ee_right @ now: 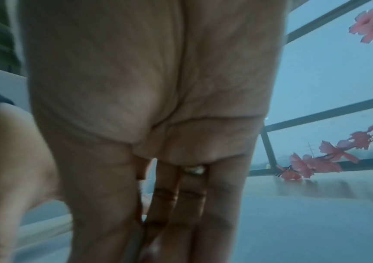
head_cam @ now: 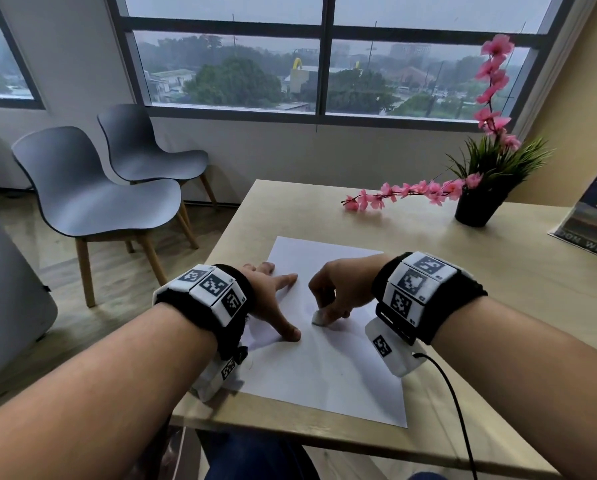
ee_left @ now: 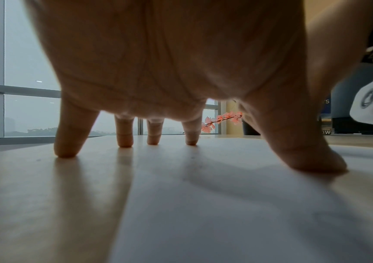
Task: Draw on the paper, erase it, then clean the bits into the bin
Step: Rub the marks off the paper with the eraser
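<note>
- Head view: the right hand [head_cam: 335, 289] has its grip clamped on a small white eraser [head_cam: 318, 317], pinched at the fingertips and pressed onto the middle of the paper [head_cam: 328, 362], which lies flat on the tabletop [head_cam: 480, 306]. The left hand [head_cam: 273, 299] is spread flat, its grip apart, thumb and forefinger on the sheet's left part and the other fingers past its edge. Only a very faint grey trace shows near the eraser, so I judge the erasing step well under way. No bin is in sight.
- Left wrist view: the left fingertips [ee_left: 124, 142] stand planted, some on bare wood and the thumb on the paper. To do this step well, keep that downward pressure close beside the rubbing spot, so the sheet neither slides nor buckles.
- Right wrist view: blurred; the right fingers [ee_right: 181, 204] point down, bunched together, and the eraser itself cannot be made out here. The blur suggests quick strokes. Short, light strokes away from the holding hand should lift the mark without creasing the sheet, and keep the crumbs gathered on the paper for sweeping later.
</note>
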Available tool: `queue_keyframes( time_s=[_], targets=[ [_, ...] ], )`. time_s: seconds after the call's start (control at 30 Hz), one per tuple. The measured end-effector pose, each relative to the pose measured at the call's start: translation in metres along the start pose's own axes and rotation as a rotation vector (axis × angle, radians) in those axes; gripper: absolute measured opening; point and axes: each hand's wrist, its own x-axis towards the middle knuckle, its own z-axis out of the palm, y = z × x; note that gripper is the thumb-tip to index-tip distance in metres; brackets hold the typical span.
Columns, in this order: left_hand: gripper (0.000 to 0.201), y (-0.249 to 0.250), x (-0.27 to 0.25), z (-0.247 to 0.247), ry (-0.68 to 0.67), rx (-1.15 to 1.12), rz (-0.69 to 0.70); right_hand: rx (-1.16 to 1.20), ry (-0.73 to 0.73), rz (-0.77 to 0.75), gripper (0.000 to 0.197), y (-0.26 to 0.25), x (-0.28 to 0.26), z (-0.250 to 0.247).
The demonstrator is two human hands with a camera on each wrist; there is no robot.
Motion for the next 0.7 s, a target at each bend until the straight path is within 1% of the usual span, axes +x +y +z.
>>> queue_keyframes(
  time_s=[0.07,0.2,0.27,0.43,0.5,0.6,0.63,0.7],
  targets=[
    [0.117,0.0,-0.001,0.0,0.002,-0.001,0.004,0.024,-0.024,-0.015,0.03,0.001,-0.003,0.0],
    [0.118,0.0,-0.001,-0.001,0.003,0.0,0.006,0.027,0.064,0.039,0.029,0.005,0.004,-0.003],
    [0.118,0.0,-0.001,-0.001,-0.001,0.002,0.003,0.013,0.077,0.036,0.027,0.003,0.002,0.0],
    [0.118,0.0,-0.001,0.0,-0.004,0.001,0.001,0.029,-0.053,-0.032,0.029,0.002,-0.014,0.007],
    [0.118,0.0,-0.001,-0.001,-0.009,-0.001,0.003,0.037,-0.032,-0.022,0.029,0.005,-0.01,0.004],
    [0.119,0.0,-0.001,-0.002,-0.011,0.0,0.001,0.026,0.048,0.048,0.028,0.008,-0.006,0.001],
    [0.119,0.0,-0.001,-0.002,-0.011,0.002,0.0,0.025,0.051,0.051,0.027,0.007,-0.006,0.001],
    [0.118,0.0,-0.001,-0.001,-0.008,0.001,0.001,0.026,0.005,0.021,0.027,0.006,-0.009,0.004]
  ],
)
